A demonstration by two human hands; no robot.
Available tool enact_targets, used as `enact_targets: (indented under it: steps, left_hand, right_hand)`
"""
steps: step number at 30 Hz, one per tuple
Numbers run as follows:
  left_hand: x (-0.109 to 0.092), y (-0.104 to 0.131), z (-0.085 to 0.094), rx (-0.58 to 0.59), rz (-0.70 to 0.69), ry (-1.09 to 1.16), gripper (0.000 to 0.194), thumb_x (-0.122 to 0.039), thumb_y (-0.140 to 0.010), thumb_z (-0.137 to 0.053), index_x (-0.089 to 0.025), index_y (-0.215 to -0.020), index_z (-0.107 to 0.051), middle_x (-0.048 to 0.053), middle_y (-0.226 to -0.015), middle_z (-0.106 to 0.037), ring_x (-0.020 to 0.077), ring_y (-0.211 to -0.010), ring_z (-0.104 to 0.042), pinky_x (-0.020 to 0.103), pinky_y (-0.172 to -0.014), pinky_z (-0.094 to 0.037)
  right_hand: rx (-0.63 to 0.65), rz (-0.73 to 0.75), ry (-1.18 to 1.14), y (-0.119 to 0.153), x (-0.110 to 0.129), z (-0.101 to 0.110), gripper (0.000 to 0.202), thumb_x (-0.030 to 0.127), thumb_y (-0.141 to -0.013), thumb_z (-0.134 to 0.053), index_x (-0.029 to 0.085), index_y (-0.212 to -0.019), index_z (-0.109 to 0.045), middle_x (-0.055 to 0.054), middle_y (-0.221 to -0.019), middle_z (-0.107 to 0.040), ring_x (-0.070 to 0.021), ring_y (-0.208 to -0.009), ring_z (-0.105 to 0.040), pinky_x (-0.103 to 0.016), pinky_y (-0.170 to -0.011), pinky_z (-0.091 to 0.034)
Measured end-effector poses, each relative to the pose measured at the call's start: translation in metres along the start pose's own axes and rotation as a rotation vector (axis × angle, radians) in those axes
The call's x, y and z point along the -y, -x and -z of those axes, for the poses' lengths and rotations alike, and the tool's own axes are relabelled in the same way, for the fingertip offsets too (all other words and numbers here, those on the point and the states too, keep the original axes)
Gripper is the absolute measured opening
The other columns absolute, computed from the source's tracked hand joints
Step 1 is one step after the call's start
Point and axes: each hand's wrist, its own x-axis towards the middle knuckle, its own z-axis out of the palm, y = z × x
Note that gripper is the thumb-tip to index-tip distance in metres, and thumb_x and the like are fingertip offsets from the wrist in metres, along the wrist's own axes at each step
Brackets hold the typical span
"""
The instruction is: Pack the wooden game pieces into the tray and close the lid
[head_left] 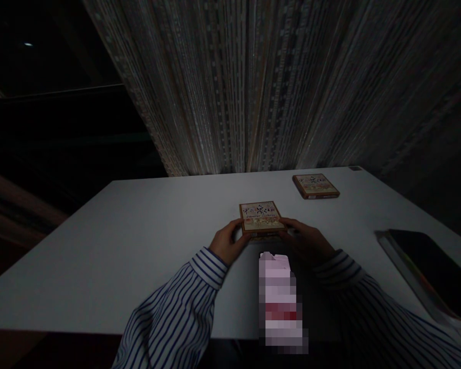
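Between my two hands is a flat square Chinese chess box [260,218] with a brown border and dark brush lettering on its lid. My left hand [228,241] grips its left side, the fingers at the edge and the thumb at the near corner. On the opposite side my right hand [307,240] holds the right edge and near corner the same way. Whether the box rests on the white table [169,230] or is slightly raised, I cannot tell. A bright, pixelated phone-like shape [280,297] appears below the box, between my forearms.
A second, similar Chinese chess box [315,185] lies farther back on the right. A dark, flat book-like object [434,271] lies at the right edge. A small dark square [355,168] sits at the far right corner. Behind the table hangs a patterned curtain [246,92].
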Motion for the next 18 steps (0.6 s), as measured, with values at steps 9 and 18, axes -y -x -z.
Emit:
enact_targets:
  steps: [9, 18]
  left_hand:
    - [0.0072, -0.001, -0.003, -0.02, -0.038, 0.014, 0.041, -0.024, -0.069, -0.059, -0.014, -0.108, -0.05, 0.011, -0.107, -0.059, 0.0198, -0.099, -0.055, 0.037, -0.088, -0.044]
    - [0.006, -0.0011, -0.0014, -0.031, -0.119, -0.034, 0.036, -0.019, -0.066, -0.061, -0.015, -0.102, -0.054, 0.01, -0.106, -0.059, 0.0192, -0.099, -0.055, 0.037, -0.088, -0.044]
  right_hand:
    - [0.016, 0.025, -0.025, -0.0005, 0.002, -0.0016, 0.032, 0.028, -0.075, -0.049, 0.017, -0.105, -0.053, -0.008, -0.1, -0.064, -0.0187, -0.085, -0.062, -0.032, -0.07, -0.053]
    - [0.017, 0.032, 0.007, 0.0012, 0.0036, -0.0005, 0.03, 0.028, -0.073, -0.05, 0.017, -0.101, -0.055, -0.007, -0.094, -0.066, -0.0165, -0.071, -0.064, -0.03, -0.062, -0.053]
